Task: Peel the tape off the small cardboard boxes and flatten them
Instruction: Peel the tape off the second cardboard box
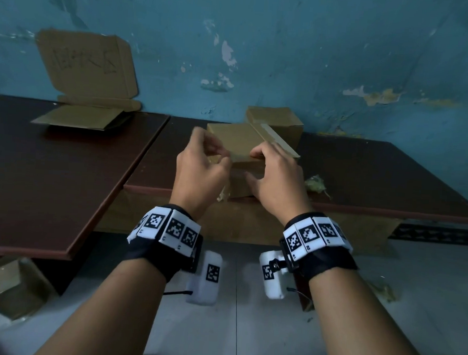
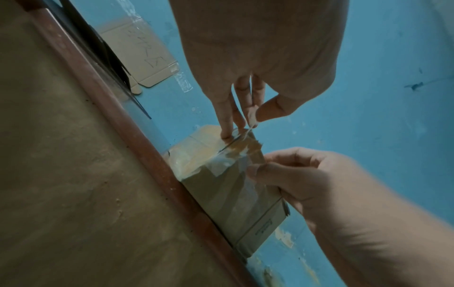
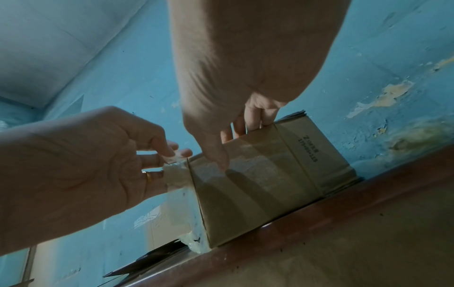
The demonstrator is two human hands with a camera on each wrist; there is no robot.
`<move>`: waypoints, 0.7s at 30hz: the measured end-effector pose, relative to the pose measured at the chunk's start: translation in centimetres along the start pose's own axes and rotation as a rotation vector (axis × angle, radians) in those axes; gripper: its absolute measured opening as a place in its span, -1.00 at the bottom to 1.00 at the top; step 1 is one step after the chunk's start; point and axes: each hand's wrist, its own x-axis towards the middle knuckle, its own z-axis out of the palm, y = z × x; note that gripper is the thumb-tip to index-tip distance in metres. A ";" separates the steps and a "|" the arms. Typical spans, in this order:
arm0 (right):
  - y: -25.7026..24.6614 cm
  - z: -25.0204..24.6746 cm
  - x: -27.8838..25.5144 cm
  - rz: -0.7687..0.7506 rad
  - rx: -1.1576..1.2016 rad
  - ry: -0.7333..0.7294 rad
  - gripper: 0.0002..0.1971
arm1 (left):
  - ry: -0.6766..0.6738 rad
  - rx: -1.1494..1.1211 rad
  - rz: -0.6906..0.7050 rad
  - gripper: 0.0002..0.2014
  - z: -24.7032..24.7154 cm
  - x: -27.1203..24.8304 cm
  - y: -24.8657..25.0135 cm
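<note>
A small taped cardboard box [image 1: 235, 139] stands at the front edge of the dark table [image 1: 363, 170]. My left hand [image 1: 218, 152] pinches the loose end of clear tape [image 3: 175, 174] at the box's upper left corner, thumb against fingers [image 2: 250, 120]. The tape is partly lifted from the left side and still sticks lower down [image 2: 221, 165]. My right hand [image 1: 255, 165] grips the box [image 3: 258, 184]: fingers [image 3: 255, 118] hook over its top edge and the thumb [image 3: 218, 155] presses its front face.
A second box [image 1: 276, 120] sits behind the first by the blue wall. Flattened cardboard [image 1: 78, 117] lies on the left table [image 1: 51, 181], under a cardboard sheet [image 1: 87, 63] leaning on the wall. A tape wad [image 1: 315, 183] lies right. Boxes [image 1: 7, 282] sit on the floor.
</note>
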 end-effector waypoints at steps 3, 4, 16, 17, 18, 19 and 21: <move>-0.1 0.0 0.1 0.005 -0.004 -0.001 -0.66 | -0.046 0.002 -0.015 -0.73 -0.5 0.4 -0.3; -0.1 0.0 0.1 0.007 -0.006 -0.003 -0.67 | -0.069 0.037 -0.015 -0.75 -0.6 0.4 -0.4; -0.2 -0.1 0.0 0.002 -0.002 -0.016 -0.66 | -0.056 0.219 -0.001 -0.86 -0.9 -0.1 0.2; -0.2 -0.1 0.0 -0.001 -0.002 -0.018 -0.64 | -0.045 0.191 -0.024 -0.86 -0.9 -0.3 0.5; -0.2 -0.1 0.0 -0.005 -0.005 -0.017 -0.63 | -0.045 0.148 -0.058 -0.83 -1.0 -0.4 0.9; -0.1 0.0 0.0 -0.009 -0.007 -0.015 -0.62 | -0.051 0.107 -0.085 -0.80 -1.0 -0.5 1.0; -0.1 0.1 0.0 -0.010 -0.004 -0.010 -0.62 | -0.084 0.120 -0.084 -0.81 -0.9 -0.3 0.8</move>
